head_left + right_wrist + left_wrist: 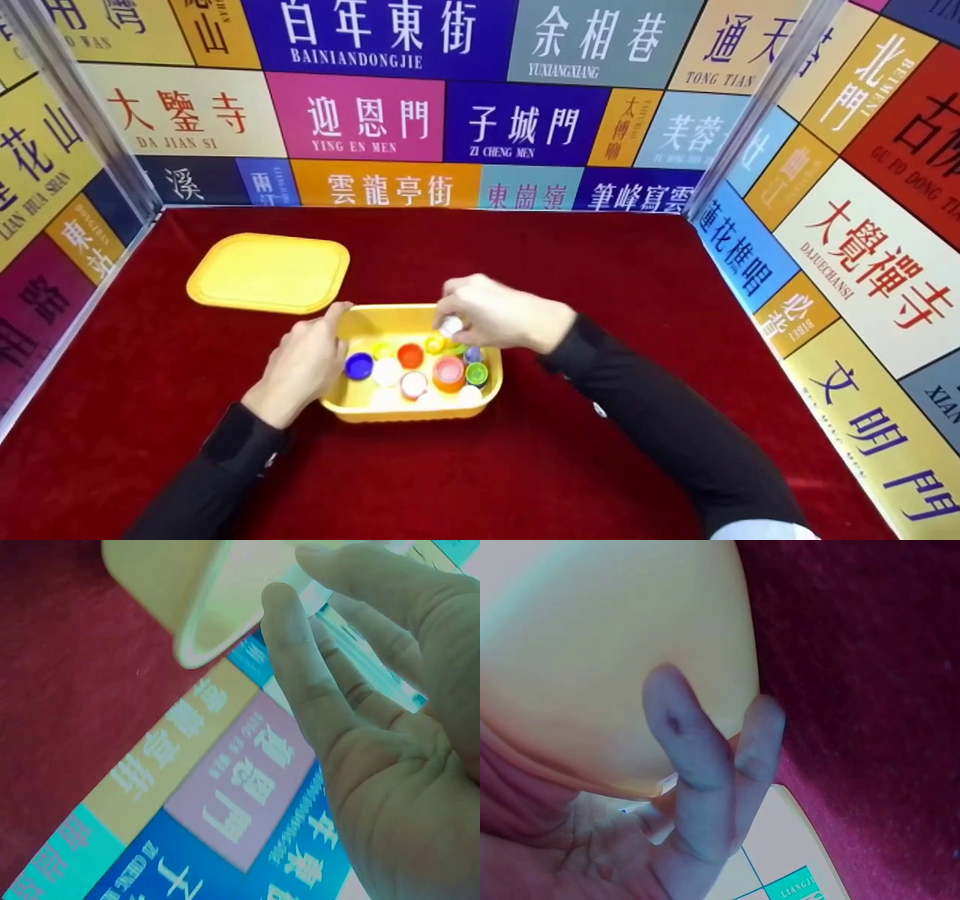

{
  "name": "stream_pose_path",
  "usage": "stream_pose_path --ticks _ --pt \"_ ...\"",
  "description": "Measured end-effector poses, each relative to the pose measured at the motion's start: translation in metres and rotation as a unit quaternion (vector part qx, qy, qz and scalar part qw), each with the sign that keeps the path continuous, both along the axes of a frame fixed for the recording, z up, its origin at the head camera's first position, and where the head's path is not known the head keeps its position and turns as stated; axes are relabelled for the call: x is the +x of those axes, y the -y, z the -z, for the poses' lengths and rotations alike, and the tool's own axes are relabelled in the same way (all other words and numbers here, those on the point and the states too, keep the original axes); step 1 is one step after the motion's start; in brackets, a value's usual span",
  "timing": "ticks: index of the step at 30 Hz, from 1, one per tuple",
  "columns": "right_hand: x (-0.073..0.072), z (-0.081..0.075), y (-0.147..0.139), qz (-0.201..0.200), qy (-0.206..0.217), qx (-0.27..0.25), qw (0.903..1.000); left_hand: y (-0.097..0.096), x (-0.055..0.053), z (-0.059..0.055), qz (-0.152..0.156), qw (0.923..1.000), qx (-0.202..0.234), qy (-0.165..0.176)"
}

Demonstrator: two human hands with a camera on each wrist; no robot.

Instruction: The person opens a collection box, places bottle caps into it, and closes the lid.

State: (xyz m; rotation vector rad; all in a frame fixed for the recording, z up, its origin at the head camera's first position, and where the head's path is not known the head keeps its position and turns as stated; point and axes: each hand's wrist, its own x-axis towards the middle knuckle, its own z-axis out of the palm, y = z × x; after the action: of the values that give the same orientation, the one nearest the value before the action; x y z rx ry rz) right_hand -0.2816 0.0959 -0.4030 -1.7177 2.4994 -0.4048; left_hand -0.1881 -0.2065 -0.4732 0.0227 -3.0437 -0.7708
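Note:
A yellow plastic box (409, 414) holds several bottle caps, among them a blue cap (358, 366), a red cap (410, 355), a pink-and-orange cap (449, 373) and a green cap (476, 373). My left hand (306, 360) grips the box's left end. In the left wrist view, its fingers (694, 742) lie along the outer wall. Over the back right part of the box, my right hand (491, 311) pinches a small white cap (451, 326). That cap is mostly hidden by fingers in the right wrist view, where the box's rim (191, 652) shows beside the hand.
A yellow lid (270, 271) lies flat behind and left of the box. Dark red cloth (480, 480) covers the table. Panels with colourful printed signs (356, 116) stand along the back and both sides, joined by metal posts (765, 97).

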Motion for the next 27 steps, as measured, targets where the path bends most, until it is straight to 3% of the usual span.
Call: stream_pose_path --ticks 5,11,27 --pt "-0.002 0.007 0.024 -0.026 -0.009 0.045 0.9986 0.001 0.0 0.002 0.0 1.0 -0.002 -0.001" --pt "0.002 0.005 0.027 -0.007 0.022 0.081 0.9964 0.0 -0.001 0.001 0.005 1.0 -0.003 -0.008" --pt "0.0 0.004 0.004 0.004 0.041 0.024 0.9989 0.0 -0.001 0.001 0.006 1.0 -0.005 -0.005"
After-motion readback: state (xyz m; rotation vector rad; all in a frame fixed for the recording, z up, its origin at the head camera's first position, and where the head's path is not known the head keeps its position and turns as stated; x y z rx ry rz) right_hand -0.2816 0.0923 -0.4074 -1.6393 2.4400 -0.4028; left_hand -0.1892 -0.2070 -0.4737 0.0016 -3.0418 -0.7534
